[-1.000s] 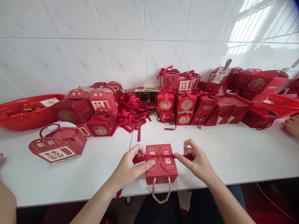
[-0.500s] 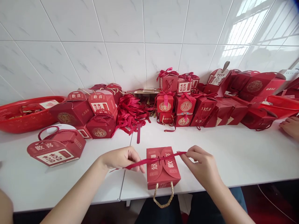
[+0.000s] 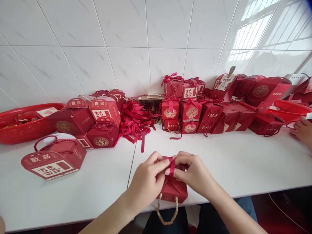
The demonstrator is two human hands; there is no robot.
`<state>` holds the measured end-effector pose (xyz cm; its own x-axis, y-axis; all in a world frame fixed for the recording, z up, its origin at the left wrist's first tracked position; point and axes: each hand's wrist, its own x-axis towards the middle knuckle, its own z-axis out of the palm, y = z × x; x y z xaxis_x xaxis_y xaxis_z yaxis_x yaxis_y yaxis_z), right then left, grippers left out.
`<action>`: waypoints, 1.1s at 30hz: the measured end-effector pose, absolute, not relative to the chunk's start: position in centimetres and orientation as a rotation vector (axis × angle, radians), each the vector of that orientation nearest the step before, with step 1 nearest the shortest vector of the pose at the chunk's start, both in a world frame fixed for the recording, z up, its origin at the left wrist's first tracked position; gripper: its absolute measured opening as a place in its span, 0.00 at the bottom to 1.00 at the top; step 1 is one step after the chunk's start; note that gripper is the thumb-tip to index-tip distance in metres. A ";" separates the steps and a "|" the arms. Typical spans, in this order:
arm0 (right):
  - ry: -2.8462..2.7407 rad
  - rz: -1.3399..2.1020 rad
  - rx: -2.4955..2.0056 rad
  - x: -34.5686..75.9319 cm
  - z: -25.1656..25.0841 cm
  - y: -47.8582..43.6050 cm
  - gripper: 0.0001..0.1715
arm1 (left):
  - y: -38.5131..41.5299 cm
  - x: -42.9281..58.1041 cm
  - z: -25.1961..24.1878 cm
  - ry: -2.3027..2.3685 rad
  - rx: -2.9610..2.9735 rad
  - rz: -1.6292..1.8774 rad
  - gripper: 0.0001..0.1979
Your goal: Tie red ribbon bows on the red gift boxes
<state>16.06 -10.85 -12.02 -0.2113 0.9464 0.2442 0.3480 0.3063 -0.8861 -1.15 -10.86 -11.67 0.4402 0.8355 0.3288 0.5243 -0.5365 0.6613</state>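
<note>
A red gift box (image 3: pixel 174 186) sits at the table's front edge, its beige rope handle (image 3: pixel 167 223) hanging over the edge toward me. Above its lid both my hands meet at a dark red ribbon (image 3: pixel 172 168), which shows as a small loop between the fingers. My left hand (image 3: pixel 149 175) pinches the ribbon from the left, the fingertips bent over the lid. From the right, my right hand (image 3: pixel 192 169) grips it between thumb and fingers. The hands cover most of the lid, and the knot is hidden.
A larger handled box (image 3: pixel 55 157) stands at the left on the white table (image 3: pixel 102 185). Along the wall are a heap of ribbons (image 3: pixel 134 120), stacked boxes (image 3: pixel 191 112) and red basins (image 3: pixel 31 133). Another person's hand (image 3: pixel 302 130) is at the right edge.
My hands have come together over the box from either side. The ribbon, stretched straight across the lid before, is now bent into a loop. The other person's hand has come further into view.
</note>
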 end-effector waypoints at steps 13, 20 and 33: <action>-2.033 0.692 -1.236 16.0 -10.8 -10.3 0.12 | -9.4 -2.2 -11.1 0.855 2.317 0.828 0.16; -2.082 0.667 -1.215 16.2 -11.2 -10.2 0.07 | -9.5 -1.9 -11.8 0.957 2.217 0.914 0.10; -2.119 0.686 -1.234 19.0 -11.1 -10.5 0.10 | -10.1 -3.1 -12.2 1.345 2.096 0.915 0.07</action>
<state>18.97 -10.53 -11.08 -0.3990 0.8882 0.2279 0.5859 0.4381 -0.6817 -3.12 -10.07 -12.22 0.2921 0.9159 0.2751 0.5921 -0.3991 0.7001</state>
